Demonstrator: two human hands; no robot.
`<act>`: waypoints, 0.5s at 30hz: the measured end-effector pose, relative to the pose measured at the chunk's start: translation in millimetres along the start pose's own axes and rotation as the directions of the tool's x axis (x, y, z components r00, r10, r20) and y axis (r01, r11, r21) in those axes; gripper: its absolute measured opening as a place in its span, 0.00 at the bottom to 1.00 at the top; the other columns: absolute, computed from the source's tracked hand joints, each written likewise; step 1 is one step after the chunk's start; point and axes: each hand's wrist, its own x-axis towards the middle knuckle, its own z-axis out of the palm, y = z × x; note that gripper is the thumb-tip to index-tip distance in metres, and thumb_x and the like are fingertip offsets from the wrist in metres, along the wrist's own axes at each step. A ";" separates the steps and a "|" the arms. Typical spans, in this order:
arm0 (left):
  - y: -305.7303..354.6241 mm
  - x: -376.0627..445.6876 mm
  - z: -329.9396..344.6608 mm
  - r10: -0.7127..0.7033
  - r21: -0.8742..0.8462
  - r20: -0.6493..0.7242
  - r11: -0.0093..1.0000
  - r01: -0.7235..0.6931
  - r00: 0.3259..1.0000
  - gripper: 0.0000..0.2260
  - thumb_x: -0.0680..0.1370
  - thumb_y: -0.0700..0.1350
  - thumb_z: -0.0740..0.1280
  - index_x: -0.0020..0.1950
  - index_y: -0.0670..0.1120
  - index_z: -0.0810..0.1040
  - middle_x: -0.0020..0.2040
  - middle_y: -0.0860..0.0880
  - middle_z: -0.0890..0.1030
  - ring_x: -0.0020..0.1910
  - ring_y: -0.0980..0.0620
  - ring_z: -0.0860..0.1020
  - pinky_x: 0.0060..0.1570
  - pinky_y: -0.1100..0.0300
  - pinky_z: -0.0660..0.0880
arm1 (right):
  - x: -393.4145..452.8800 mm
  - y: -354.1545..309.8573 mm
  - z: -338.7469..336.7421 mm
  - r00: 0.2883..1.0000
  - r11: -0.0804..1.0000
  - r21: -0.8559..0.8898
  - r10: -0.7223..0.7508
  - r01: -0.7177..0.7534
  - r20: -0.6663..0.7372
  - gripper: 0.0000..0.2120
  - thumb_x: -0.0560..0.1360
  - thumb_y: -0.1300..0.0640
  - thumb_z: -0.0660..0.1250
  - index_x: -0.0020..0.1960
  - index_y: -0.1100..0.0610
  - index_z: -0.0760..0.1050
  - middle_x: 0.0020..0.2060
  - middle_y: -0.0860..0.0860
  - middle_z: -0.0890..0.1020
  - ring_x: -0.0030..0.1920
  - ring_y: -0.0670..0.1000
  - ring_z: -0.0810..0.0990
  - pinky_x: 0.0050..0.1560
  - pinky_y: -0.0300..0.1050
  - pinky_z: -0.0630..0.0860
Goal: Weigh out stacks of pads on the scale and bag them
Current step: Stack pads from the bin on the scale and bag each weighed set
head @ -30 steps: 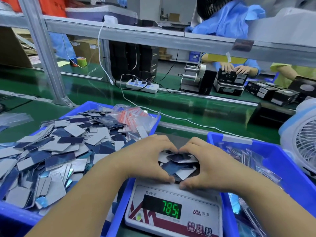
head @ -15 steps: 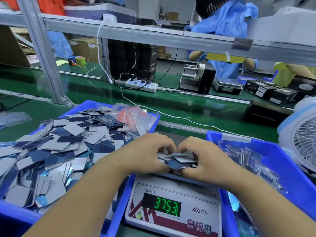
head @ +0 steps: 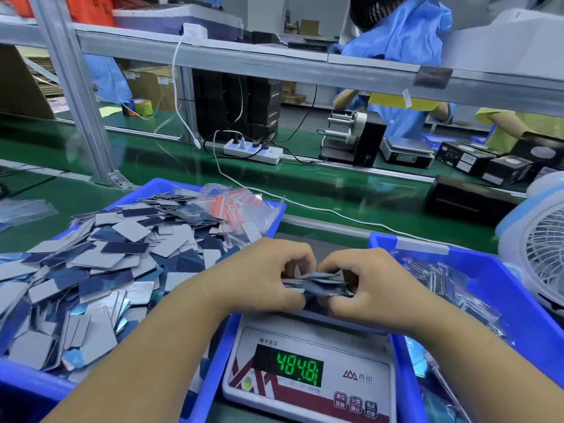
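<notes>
left bin (head: 18, 389): blue, at 9 o'clock of the scale; heaped with loose pads (head: 100, 270), grey and dark-blue faces mixed, no order.
empty bags (head: 235, 206): clear with orange strips, piled in the far corner of the left bin, at 11 o'clock of the hands.
left hand (head: 259, 276): fingers curled round the left edge of the weighed stack, thumb below, knuckles up.
stack of pads (head: 317, 283): held between both hands just over the scale platform at 12 o'clock of the display; edges uneven, several pads fanned out. Whether the bottom pad is touching the platform cannot be told.
right hand (head: 375, 285): fingers curled round the right edge of the same stack, mirror of the left.
scale (head: 308, 389): between the two bins on the green tabletop; the green display (head: 288, 365) is read as roughly 484.8, last digit unclear.
right bin (head: 518, 303): blue, at 3 o'clock of the scale; filled bags (head: 451, 285) are lying in it.
step in hand: stack judged as being gathered and squared for bagging.
how to do well: edges should be tapped flush from both sides, with pressure kept even so none slide out; the display should not be trusted while hands are pressed on the platform; stack is best gripped by one hand before a bag is reached for at 11 o'clock.
risk: slick faces, so a loose pinch is likely to shed pads back onto the scale.
</notes>
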 end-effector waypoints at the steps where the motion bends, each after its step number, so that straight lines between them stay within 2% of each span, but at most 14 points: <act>1: -0.9 0.8 0.1 -0.002 -0.017 -0.018 1.000 0.002 1.000 0.10 0.69 0.44 0.74 0.46 0.56 0.78 0.38 0.56 0.78 0.34 0.59 0.73 0.34 0.64 0.69 | 0.3 0.0 0.5 1.000 1.000 0.023 0.008 -0.008 -0.021 0.08 0.64 0.50 0.69 0.43 0.47 0.81 0.32 0.41 0.80 0.34 0.43 0.76 0.33 0.31 0.68; 3: -0.5 2.3 0.7 -0.011 -0.042 -0.058 0.999 0.009 0.998 0.08 0.70 0.44 0.71 0.45 0.56 0.79 0.38 0.56 0.80 0.35 0.59 0.75 0.35 0.63 0.71 | 2.4 2.4 2.5 0.997 1.000 0.017 0.017 -0.015 -0.079 0.03 0.67 0.49 0.69 0.39 0.48 0.79 0.29 0.41 0.77 0.31 0.44 0.73 0.31 0.34 0.66; 5: 0.8 4.6 2.5 -0.023 -0.073 -0.105 0.997 0.015 0.994 0.09 0.74 0.46 0.70 0.42 0.63 0.78 0.37 0.61 0.80 0.36 0.62 0.77 0.35 0.67 0.70 | 4.5 7.4 3.6 0.989 0.999 -0.020 0.035 -0.039 -0.145 0.10 0.72 0.46 0.69 0.37 0.51 0.78 0.27 0.44 0.77 0.30 0.45 0.72 0.30 0.38 0.66; 7: 1.6 7.3 5.5 -0.035 -0.102 -0.134 0.995 0.021 0.990 0.12 0.77 0.48 0.71 0.42 0.67 0.76 0.38 0.67 0.80 0.37 0.66 0.78 0.36 0.73 0.68 | 5.7 12.1 2.5 0.979 0.997 -0.020 0.071 -0.076 -0.189 0.14 0.73 0.44 0.68 0.36 0.53 0.77 0.26 0.46 0.76 0.30 0.45 0.70 0.30 0.38 0.65; 11: 2.9 12.3 10.1 -0.054 -0.170 -0.166 0.985 0.025 0.985 0.10 0.78 0.48 0.72 0.49 0.65 0.77 0.44 0.69 0.81 0.43 0.69 0.79 0.41 0.76 0.70 | 6.0 17.3 -2.2 0.971 0.992 -0.020 0.121 -0.128 -0.204 0.15 0.74 0.43 0.69 0.38 0.54 0.79 0.27 0.48 0.76 0.30 0.45 0.69 0.32 0.39 0.65; 13: 2.3 12.9 10.5 -0.052 -0.167 -0.164 0.986 0.024 0.985 0.13 0.77 0.48 0.73 0.52 0.65 0.75 0.45 0.73 0.79 0.46 0.72 0.77 0.44 0.77 0.69 | 6.7 17.0 -3.4 0.971 0.985 -0.017 0.164 -0.169 -0.173 0.14 0.72 0.41 0.70 0.39 0.51 0.80 0.28 0.45 0.78 0.31 0.44 0.72 0.32 0.38 0.67; 15: 0.8 13.7 12.3 -0.049 -0.151 -0.134 0.988 0.028 0.990 0.17 0.76 0.45 0.72 0.58 0.65 0.74 0.50 0.71 0.80 0.51 0.71 0.77 0.49 0.76 0.71 | 7.8 15.1 -1.6 0.972 0.979 0.003 0.204 -0.205 -0.116 0.10 0.70 0.40 0.73 0.44 0.46 0.80 0.33 0.40 0.82 0.36 0.40 0.77 0.35 0.34 0.71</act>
